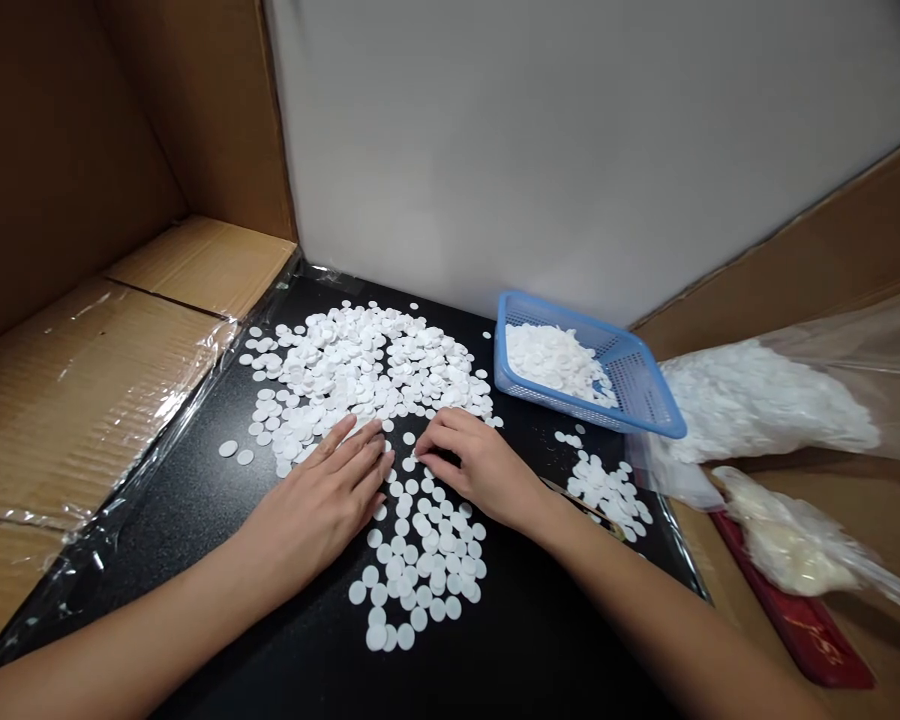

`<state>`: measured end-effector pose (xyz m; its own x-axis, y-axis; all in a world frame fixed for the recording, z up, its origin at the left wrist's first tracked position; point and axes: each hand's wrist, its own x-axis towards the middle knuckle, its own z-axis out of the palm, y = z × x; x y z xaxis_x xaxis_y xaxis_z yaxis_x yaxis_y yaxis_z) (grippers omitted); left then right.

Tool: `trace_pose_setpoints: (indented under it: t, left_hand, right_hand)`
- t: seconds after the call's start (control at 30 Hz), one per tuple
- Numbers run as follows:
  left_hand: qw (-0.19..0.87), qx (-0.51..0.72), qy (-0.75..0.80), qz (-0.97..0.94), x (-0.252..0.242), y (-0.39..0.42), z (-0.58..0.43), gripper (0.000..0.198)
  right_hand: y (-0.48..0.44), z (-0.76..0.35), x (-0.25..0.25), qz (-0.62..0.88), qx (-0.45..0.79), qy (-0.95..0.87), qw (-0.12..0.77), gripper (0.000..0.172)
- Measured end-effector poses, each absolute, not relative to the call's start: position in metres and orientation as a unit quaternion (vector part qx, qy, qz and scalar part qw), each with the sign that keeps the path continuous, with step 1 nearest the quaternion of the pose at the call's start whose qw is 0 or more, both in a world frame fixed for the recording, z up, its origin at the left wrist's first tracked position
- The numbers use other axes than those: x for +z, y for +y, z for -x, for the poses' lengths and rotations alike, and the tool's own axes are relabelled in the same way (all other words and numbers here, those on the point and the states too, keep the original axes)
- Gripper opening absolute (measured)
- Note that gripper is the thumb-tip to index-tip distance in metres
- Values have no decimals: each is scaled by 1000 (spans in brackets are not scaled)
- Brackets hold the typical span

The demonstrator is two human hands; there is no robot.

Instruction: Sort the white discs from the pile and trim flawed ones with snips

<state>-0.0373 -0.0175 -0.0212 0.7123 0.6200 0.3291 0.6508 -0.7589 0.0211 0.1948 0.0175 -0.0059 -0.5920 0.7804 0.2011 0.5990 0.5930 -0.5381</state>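
A large heap of small round white discs (330, 350) lies on the black tabletop (195, 530), with a looser spread of the same discs (424, 560) nearer to me. My left hand (345, 475) rests palm down at the near edge of the heap, its fingers stretched out over some discs. Thumb and forefinger of my right hand (472, 460) are pinched together between the two groups, at a white disc (414, 456) partly hidden by the fingertips. Single discs lie in the gap between my hands.
A blue plastic basket (649, 385) part-filled with white discs stands at the back right. Beside my right forearm lies a smaller disc pile (607, 490) and a thin metal tool, partly covered. Clear bags (780, 400) and a red object (810, 630) sit further right. Cardboard (82, 380) borders the left.
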Motion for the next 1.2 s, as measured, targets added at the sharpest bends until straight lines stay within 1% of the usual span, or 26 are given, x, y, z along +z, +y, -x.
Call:
trace_pose_setpoints:
  t: [0.13,0.23,0.33,0.43,0.5,0.63,0.67,0.73,0.8,0.87,0.93,1.03,1.1,1.2]
  left_hand:
    - [56,-172,-343,922,-25,-18,38,42]
    - [42,-177,-343,921,-24,-19,37,41]
    - [-19,-189,-355,915,-19,-18,38,38]
    - [-109,-221,-376,893,-10,-15,44,35]
    - [-141,-255,-410,864,-1,-11,54,34]
    - [-130,-332,-522,775,20,-7,79,27]
    - [-124,-351,-542,753,25,-9,85,26]
    - [-118,-375,-563,727,31,-14,91,22]
    - [-120,-359,-560,737,32,-24,91,21]
    - [-116,-308,-546,770,26,-37,87,21]
    - [-91,-269,-530,799,15,-51,81,21]
    - [-24,-258,-505,823,-4,-72,72,24]
    - [7,-247,-484,840,-16,-85,68,31]
    - [19,-197,-453,869,-27,-102,63,40]
  right_hand:
    - [8,-197,2,385,198,-883,180,16]
    - [2,-199,8,399,222,-875,158,14]
    - [4,-199,11,415,232,-858,192,11]
    - [13,-192,6,406,198,-865,218,7]
    - [18,-185,1,389,171,-881,209,8]
    - [20,-173,-8,365,115,-905,187,8]
    - [20,-171,-9,354,91,-913,181,10]
    - [18,-167,-10,325,34,-931,162,20]
    - [15,-164,-8,309,-1,-940,144,29]
    - [12,-161,-4,332,20,-931,152,26]
    - [9,-161,1,385,101,-902,166,19]
    - [5,-166,8,440,229,-859,131,20]
    - [4,-170,11,452,237,-853,112,22]
    - [2,-169,11,447,213,-859,135,18]
